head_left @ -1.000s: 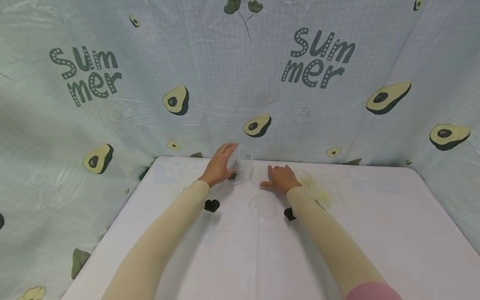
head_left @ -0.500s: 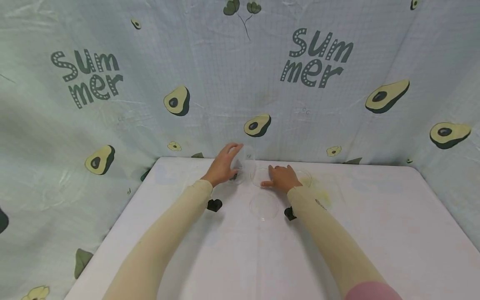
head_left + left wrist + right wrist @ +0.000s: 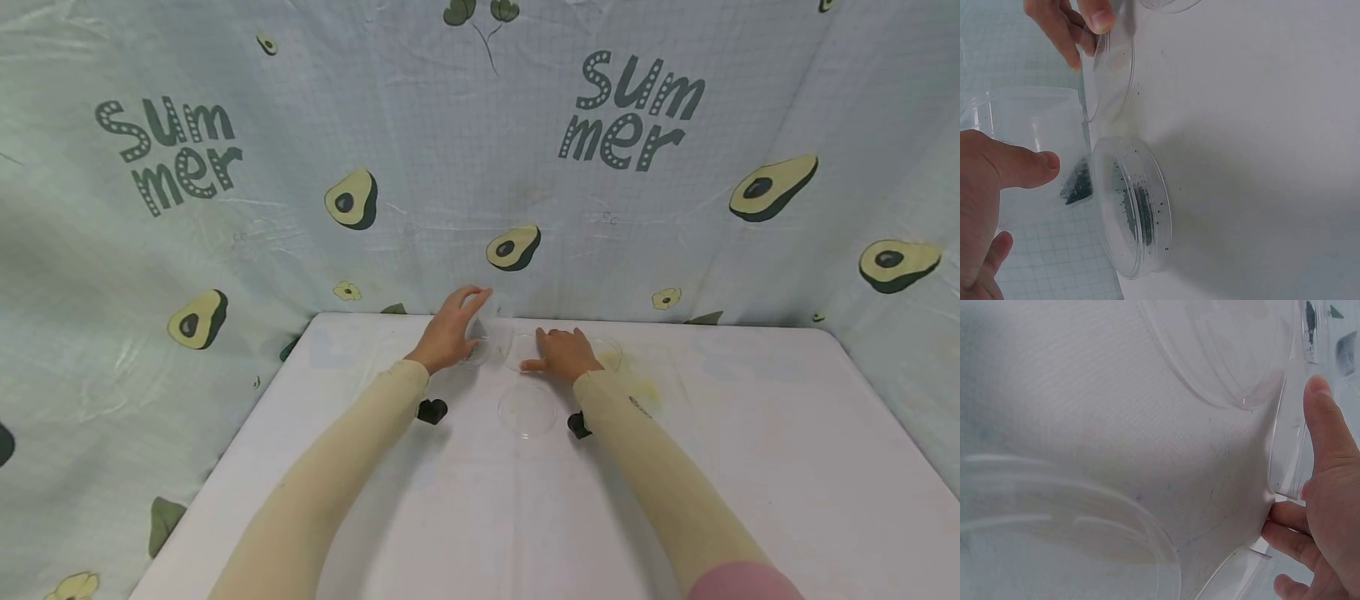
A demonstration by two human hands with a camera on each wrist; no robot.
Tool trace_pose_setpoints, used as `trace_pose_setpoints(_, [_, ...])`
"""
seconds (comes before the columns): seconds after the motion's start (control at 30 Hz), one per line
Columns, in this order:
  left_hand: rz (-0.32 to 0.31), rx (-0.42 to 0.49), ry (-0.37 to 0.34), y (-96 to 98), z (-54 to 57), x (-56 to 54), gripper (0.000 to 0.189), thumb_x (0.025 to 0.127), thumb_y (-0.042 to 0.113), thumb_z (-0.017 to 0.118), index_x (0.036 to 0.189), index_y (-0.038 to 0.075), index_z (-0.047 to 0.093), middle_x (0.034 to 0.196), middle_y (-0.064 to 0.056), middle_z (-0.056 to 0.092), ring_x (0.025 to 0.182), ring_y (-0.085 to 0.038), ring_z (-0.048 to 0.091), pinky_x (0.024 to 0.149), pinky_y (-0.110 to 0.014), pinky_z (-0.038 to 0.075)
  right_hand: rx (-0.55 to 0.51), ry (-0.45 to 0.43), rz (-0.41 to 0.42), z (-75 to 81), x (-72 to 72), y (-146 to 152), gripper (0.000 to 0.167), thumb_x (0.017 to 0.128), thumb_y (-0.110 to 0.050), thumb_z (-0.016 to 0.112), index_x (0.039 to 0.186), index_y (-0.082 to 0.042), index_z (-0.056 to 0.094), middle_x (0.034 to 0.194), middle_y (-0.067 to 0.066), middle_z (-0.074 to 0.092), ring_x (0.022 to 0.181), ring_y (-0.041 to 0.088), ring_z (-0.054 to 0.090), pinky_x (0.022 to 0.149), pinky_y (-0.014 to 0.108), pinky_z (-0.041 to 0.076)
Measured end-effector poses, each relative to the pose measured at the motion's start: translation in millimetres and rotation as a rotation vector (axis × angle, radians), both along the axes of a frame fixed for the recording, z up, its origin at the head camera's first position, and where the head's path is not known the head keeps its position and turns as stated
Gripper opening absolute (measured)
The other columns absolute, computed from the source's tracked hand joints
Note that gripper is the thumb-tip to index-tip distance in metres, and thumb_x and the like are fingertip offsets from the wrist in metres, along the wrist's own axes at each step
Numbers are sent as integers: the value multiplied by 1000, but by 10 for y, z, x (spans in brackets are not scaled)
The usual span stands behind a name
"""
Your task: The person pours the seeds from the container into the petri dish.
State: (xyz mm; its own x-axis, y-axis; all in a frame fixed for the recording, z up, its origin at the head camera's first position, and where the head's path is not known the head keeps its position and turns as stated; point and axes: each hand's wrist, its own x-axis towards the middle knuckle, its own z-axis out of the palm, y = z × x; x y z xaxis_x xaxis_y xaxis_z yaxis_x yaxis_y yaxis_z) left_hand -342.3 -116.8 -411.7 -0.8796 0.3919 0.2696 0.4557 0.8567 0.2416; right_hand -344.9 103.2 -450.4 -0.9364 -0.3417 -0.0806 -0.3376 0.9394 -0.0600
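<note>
My left hand (image 3: pixel 448 329) grips a clear plastic container (image 3: pixel 1035 125), its thumb lying along the near side. The container tilts over a clear petri dish (image 3: pixel 1159 187), and dark grains (image 3: pixel 1077 181) lie heaped in its low corner. More dark grains sit in that dish, with a few specks on its wall. Just to the right, my right hand (image 3: pixel 566 354) holds a second clear petri dish (image 3: pixel 1282 444) at its edge, thumb on one side and fingers on the other. Its fingertips (image 3: pixel 1288 528) are bent near the table surface.
Nearer to me lies another clear round dish (image 3: pixel 527 411). One more clear dish (image 3: pixel 611 350) stands beyond my right wrist, close to a yellowish stain. The white table (image 3: pixel 450 517) ends at a patterned curtain (image 3: pixel 420 125) behind the dishes.
My left hand has shifted slightly to the right with the container, which leans further over. The right hand stays in place on its dish.
</note>
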Motion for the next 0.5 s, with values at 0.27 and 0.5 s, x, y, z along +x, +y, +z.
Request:
trace_pose_setpoints(0.27, [-40, 0, 33, 20, -2, 2, 84, 77, 3, 78, 149, 17, 37, 150, -8, 35, 141, -26, 33, 113, -42, 38, -3, -24, -1, 4, 11, 10, 85, 85, -62, 59, 144, -2, 44, 133, 20, 59, 124, 34, 56, 110, 56, 36])
trace_pose_setpoints(0.5, [-68, -16, 70, 51, 27, -6, 83, 77, 4, 79, 149, 17, 38, 149, -8, 36, 141, -25, 34, 114, -41, 36, 3, -8, 12, -17, -22, 10, 85, 86, -62, 57, 144, -2, 44, 133, 20, 59, 122, 35, 57, 109, 56, 37])
